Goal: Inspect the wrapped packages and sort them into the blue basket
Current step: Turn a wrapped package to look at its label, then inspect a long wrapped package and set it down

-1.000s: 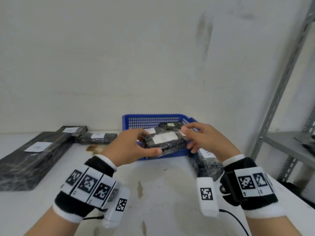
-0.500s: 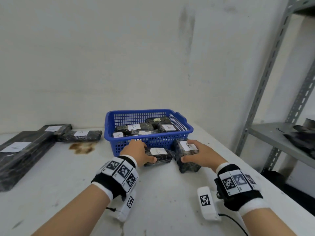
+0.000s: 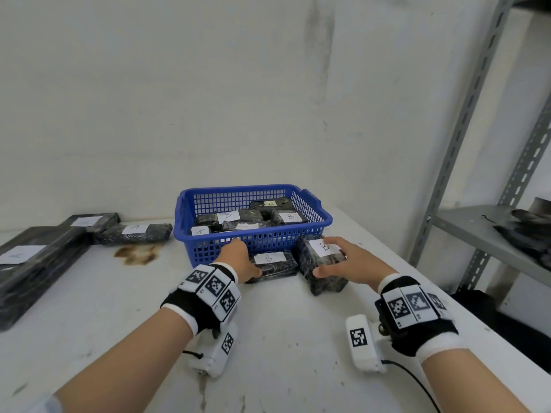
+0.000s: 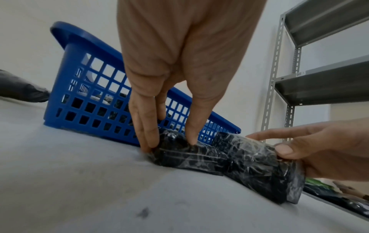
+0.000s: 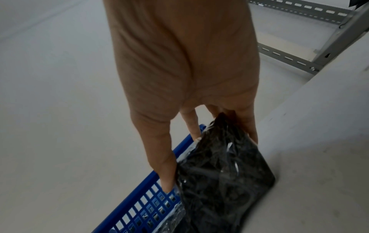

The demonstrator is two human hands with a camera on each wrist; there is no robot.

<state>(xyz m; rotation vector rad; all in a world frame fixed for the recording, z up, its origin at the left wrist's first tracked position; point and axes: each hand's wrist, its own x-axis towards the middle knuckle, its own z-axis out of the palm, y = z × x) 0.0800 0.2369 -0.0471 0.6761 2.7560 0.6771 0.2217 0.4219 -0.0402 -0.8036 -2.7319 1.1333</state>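
The blue basket (image 3: 226, 251) stands at the back of the white table and holds several black wrapped packages with white labels. Two more lie just in front of it. My left hand (image 3: 249, 257) pinches the left end of the small flat package (image 3: 274, 265) between thumb and fingers (image 4: 147, 134); this small package (image 4: 187, 154) rests on the table. My right hand (image 3: 328, 259) grips the bigger package labelled B (image 3: 323, 274) beside it, thumb on the near side and fingers over the top. In the right wrist view that package (image 5: 219, 181) lies against the basket (image 5: 149, 205).
Long black wrapped bundles (image 3: 35, 263) and a package labelled A (image 3: 134, 232) lie at the far left, near a brown stain (image 3: 137, 254). A grey metal shelf rack (image 3: 492, 234) stands past the table's right edge. A white wall is close behind the basket.
A second ago both hands held the small package up in front of the basket. It came down to the table, and my right hand moved onto the bigger B package.
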